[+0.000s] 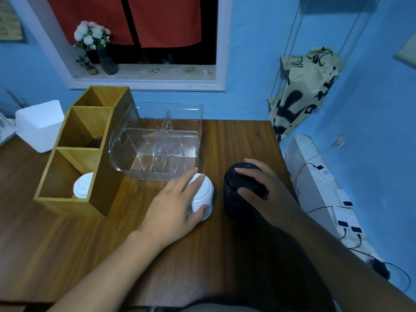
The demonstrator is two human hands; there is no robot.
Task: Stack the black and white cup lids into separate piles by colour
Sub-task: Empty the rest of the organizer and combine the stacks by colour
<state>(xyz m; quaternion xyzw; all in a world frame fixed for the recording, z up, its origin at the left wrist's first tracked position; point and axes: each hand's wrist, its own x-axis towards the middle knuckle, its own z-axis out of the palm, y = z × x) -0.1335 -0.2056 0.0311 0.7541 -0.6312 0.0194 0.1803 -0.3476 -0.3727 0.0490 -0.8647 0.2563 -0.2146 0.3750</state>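
A pile of white cup lids (203, 197) stands on the wooden table (90, 244) near its middle. My left hand (177, 203) grips it, fingers over the top and thumb on its near side. Just to the right stands a taller pile of black lids (238, 197). My right hand (263, 188) holds that pile from the right, fingers curled over its top. Another white lid (82, 188) lies in the nearest compartment of a wooden organiser (74, 154), and a dark lid (94, 143) shows in the middle compartment.
A clear plastic divided box (157, 143) stands behind the two piles. A white container (39, 124) sits at the far left. The table's right edge (281, 154) is close to my right hand; cables and power strips lie on the floor beyond.
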